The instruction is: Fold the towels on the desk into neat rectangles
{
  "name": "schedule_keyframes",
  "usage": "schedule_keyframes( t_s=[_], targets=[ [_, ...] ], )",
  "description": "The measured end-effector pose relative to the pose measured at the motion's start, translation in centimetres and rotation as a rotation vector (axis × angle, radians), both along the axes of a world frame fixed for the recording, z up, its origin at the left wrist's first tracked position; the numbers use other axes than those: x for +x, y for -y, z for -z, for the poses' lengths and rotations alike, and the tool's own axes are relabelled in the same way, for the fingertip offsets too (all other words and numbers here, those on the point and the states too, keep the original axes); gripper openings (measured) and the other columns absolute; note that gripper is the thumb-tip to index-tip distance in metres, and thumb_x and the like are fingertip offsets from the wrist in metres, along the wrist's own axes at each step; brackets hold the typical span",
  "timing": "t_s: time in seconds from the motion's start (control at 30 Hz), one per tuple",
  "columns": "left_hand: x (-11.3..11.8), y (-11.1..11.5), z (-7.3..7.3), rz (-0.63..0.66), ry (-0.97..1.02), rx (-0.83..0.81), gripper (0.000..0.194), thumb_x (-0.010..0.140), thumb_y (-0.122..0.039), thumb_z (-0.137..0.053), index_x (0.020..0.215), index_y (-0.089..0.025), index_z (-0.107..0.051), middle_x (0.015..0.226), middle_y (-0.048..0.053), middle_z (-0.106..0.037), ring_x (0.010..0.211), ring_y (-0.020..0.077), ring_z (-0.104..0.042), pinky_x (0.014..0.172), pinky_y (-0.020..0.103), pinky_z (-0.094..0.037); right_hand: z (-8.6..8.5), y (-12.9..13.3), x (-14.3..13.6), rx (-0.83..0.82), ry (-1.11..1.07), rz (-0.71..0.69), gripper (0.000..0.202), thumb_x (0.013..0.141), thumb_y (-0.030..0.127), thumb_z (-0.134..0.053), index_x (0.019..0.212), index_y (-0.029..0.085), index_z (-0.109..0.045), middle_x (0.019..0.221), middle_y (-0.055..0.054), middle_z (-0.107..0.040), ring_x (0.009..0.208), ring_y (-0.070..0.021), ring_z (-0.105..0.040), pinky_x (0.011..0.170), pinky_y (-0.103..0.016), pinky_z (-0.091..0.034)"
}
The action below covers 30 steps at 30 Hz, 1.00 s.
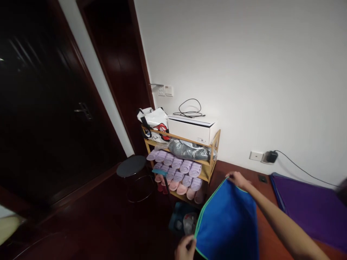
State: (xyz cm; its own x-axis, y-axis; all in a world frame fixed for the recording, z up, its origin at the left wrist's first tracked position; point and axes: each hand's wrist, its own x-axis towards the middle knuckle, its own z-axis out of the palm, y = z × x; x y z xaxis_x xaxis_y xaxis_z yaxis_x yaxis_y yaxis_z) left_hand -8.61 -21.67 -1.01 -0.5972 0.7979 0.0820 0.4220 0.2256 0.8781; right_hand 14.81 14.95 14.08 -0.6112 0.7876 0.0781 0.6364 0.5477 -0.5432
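Both hands hold a blue cloth (229, 220) with a thin green edge. One hand, the right hand (237, 179), reaches far out on a long bare arm and pinches the top corner of the cloth between its fingers. Down low, the left hand (185, 247) grips the near corner, with its fingers curled round the green edge. Between the two hands the cloth is pulled out flat and hangs down in front of the person, low in the view and a bit to the right. Just under the cloth, on the dark floor, sits a small bin (182, 219) with some stuff in it that is too dim to make out. Behind the cloth stands a wooden shoe rack (214, 144) against the white wall. Rows of purple and pink slippers (177, 169) lie on its shelves. On top of the rack rests a white box (192, 129) with a black cord (189, 108) coiled on it, and beside the box is a white bag (153, 121) with red and black on it. A round dark stool (132, 166) stands just to the left of the rack, near a dark wooden door (48, 108). Off to the right lies a purple mat (314, 209), and a black plug (271, 156) sits in the wall socket above it.
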Motion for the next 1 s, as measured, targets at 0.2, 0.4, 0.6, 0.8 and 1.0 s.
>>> schedule_keyframes(
  t_s=[0.2, 0.4, 0.6, 0.8, 1.0],
  targets=[
    [-2.5, -2.8, -13.0, 0.120, -0.063, 0.081, 0.044, 0.084, -0.061, -0.060, 0.097, -0.026, -0.083, 0.100, 0.009, -0.084, 0.094, 0.0297, -0.079, 0.086, 0.037, -0.063, -9.1, 4.0, 14.3, -0.171, -0.311, 0.006, 0.047, 0.077, 0.060, -0.075, 0.095, 0.017, -0.078, 0.090, -0.010, -0.080, 0.084, -0.0247, -0.072, 0.081, -0.037, -0.057],
    [-3.0, -4.2, -26.6, 0.381, -0.252, 0.166, 0.032, 0.085, -0.056, -0.066, 0.092, -0.029, -0.081, 0.099, 0.003, -0.083, 0.094, 0.0258, -0.075, 0.087, 0.034, -0.060, -15.9, 13.5, 24.8, -0.202, -0.503, 0.150, 0.054, 0.071, 0.067, -0.084, 0.094, 0.018, -0.080, 0.097, -0.012, -0.079, 0.088, -0.0244, -0.070, 0.083, -0.037, -0.055],
    [-0.5, -6.3, -33.3, 0.432, -0.112, 0.266, 0.045, 0.078, -0.066, -0.074, 0.088, -0.022, -0.076, 0.075, 0.002, -0.073, 0.068, 0.0203, -0.066, 0.064, 0.029, -0.055, -17.4, 21.1, 30.2, -0.240, -0.656, 0.335, 0.055, 0.062, 0.067, -0.090, 0.086, 0.019, -0.080, 0.089, -0.009, -0.078, 0.083, -0.0243, -0.068, 0.080, -0.037, -0.056],
    [3.9, -8.0, -31.1, 0.307, 0.214, 0.330, 0.055, 0.077, -0.075, -0.070, 0.086, -0.021, -0.066, 0.058, -0.006, -0.055, 0.049, 0.0130, -0.049, 0.046, 0.024, -0.042, -13.7, 26.4, 31.3, -0.325, -0.982, 0.470, 0.049, 0.066, 0.063, -0.089, 0.090, 0.021, -0.078, 0.083, -0.007, -0.074, 0.075, -0.0207, -0.067, 0.070, -0.034, -0.056],
    [4.9, -13.5, -25.5, 0.292, 0.056, 0.313, 0.056, 0.082, -0.075, -0.064, 0.082, -0.020, -0.066, 0.076, -0.001, -0.070, 0.072, 0.0182, -0.064, 0.065, 0.027, -0.054, -8.4, 25.0, 32.4, -0.265, -0.942, 0.573, 0.056, 0.070, 0.064, -0.085, 0.106, 0.022, -0.079, 0.103, -0.013, -0.078, 0.093, -0.0268, -0.071, 0.083, -0.039, -0.060]
  ],
)
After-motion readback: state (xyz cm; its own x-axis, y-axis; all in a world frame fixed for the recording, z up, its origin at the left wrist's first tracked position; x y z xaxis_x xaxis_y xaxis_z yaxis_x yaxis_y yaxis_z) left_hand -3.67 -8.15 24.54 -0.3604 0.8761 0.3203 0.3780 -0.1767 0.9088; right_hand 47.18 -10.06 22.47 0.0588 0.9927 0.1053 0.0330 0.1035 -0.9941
